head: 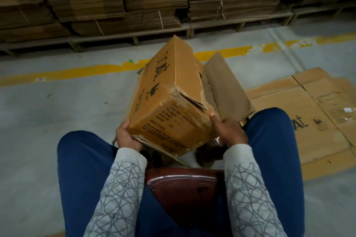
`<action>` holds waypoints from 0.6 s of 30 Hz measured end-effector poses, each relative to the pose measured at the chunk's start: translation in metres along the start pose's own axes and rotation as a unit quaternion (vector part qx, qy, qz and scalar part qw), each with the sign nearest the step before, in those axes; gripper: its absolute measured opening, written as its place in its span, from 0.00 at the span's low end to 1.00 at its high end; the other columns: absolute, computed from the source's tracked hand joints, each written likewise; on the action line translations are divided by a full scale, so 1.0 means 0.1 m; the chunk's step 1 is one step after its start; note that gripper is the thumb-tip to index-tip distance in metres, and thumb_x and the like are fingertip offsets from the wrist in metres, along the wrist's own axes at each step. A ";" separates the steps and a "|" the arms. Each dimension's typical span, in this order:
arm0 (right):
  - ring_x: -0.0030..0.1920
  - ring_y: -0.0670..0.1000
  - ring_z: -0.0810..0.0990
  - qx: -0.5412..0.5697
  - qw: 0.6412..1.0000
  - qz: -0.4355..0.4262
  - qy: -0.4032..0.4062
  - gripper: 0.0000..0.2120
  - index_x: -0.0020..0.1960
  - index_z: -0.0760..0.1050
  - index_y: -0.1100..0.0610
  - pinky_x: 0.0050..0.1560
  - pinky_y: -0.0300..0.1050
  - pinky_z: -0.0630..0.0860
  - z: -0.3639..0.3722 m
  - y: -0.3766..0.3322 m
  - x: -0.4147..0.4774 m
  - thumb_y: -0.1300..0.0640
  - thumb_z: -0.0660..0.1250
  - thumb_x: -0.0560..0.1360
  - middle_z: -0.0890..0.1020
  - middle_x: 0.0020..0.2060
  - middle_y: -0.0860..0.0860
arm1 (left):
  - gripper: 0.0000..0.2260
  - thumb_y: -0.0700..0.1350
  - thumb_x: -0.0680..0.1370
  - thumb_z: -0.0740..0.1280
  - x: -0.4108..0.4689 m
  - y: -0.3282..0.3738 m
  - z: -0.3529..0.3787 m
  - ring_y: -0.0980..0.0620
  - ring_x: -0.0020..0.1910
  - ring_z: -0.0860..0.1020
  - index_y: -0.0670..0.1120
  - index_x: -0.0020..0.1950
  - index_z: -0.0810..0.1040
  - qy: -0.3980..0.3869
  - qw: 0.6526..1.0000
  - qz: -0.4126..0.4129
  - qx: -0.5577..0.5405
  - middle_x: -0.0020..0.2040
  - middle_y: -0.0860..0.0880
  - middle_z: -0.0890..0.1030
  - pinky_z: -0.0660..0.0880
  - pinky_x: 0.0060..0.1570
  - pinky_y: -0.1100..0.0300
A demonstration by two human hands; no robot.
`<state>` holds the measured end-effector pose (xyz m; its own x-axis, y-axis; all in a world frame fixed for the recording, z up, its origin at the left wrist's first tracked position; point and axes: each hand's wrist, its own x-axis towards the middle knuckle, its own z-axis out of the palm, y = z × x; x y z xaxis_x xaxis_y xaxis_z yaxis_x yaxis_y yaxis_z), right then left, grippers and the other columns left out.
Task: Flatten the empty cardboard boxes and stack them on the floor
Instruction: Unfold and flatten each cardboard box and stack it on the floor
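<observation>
Along the far side, bundled stacks of flat cardboard (pixel 119 4) sit on low wooden pallets (pixel 240 22), filling the top of the view. Below them spreads the grey concrete floor (pixel 48 113), crossed by a worn yellow line (pixel 77 72). On the floor to the right lies a flattened box (pixel 316 121), opened out with its printed face up and partly hidden behind the person's right knee. The person sits on a dark red chair (pixel 181 188), knees in blue trousers (pixel 84 161) spread apart. Between the knees, raised off the floor and tilted away from the person, is a cardboard box (pixel 173 90) that has not been flattened, with black lettering on its side and a loose flap (pixel 225 86) hanging open on its right. The left hand (pixel 127 136) grips the box's near lower-left corner, fingers wrapped under the edge. The right hand (pixel 228 130) clasps the near right corner, thumb pressed up against the cardboard. A small green speck (pixel 130 61) lies near the yellow line.
</observation>
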<state>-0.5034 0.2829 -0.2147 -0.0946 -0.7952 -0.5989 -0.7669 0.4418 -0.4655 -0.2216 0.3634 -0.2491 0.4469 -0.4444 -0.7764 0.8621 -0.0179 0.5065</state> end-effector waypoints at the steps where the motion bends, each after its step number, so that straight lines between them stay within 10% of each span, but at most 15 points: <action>1: 0.36 0.53 0.81 -0.006 0.999 -0.010 -0.036 0.35 0.51 0.81 0.55 0.51 0.52 0.79 -0.05 0.01 -0.02 0.26 0.52 0.78 0.87 0.37 0.52 | 0.07 0.43 0.83 0.64 -0.01 0.00 0.01 0.44 0.41 0.81 0.47 0.51 0.82 0.006 1.000 -0.007 0.005 0.43 0.44 0.84 0.79 0.49 0.50; 4: 0.33 0.52 0.81 0.062 0.993 -0.085 -0.058 0.24 0.53 0.79 0.54 0.44 0.51 0.80 -0.07 -0.03 -0.04 0.35 0.59 0.81 0.86 0.34 0.53 | 0.07 0.45 0.82 0.65 -0.03 0.00 0.08 0.43 0.47 0.82 0.50 0.54 0.83 -0.003 0.999 -0.016 0.039 0.51 0.43 0.86 0.79 0.54 0.46; 8: 0.54 0.60 0.83 0.116 0.983 -0.096 0.106 0.23 0.61 0.76 0.57 0.57 0.59 0.80 -0.02 0.02 -0.02 0.39 0.67 0.79 0.84 0.54 0.57 | 0.10 0.48 0.83 0.65 -0.02 -0.11 0.13 0.41 0.55 0.83 0.50 0.61 0.82 -0.054 0.994 -0.007 0.091 0.59 0.42 0.85 0.76 0.64 0.41; 11: 0.60 0.57 0.81 0.338 0.921 -0.114 0.155 0.26 0.72 0.69 0.53 0.60 0.58 0.80 -0.10 0.07 -0.02 0.50 0.72 0.77 0.82 0.62 0.54 | 0.14 0.50 0.82 0.65 0.01 -0.16 0.12 0.39 0.62 0.82 0.49 0.66 0.80 -0.064 0.991 -0.014 0.113 0.60 0.41 0.85 0.75 0.65 0.40; 18: 0.69 0.29 0.68 0.305 0.888 -0.333 0.087 0.19 0.75 0.66 0.33 0.67 0.31 0.68 -0.05 -0.18 -0.19 0.51 0.58 0.87 0.71 0.70 0.32 | 0.18 0.50 0.79 0.70 0.01 -0.19 0.15 0.36 0.58 0.84 0.47 0.68 0.79 -0.048 0.992 -0.019 0.119 0.58 0.40 0.85 0.76 0.64 0.35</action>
<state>-0.4909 0.2875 -0.1917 0.1128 -0.9933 0.0262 -0.2084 -0.0494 -0.9768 -0.2412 0.3496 -0.2536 0.3798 -0.5221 -0.7637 0.7925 -0.2423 0.5597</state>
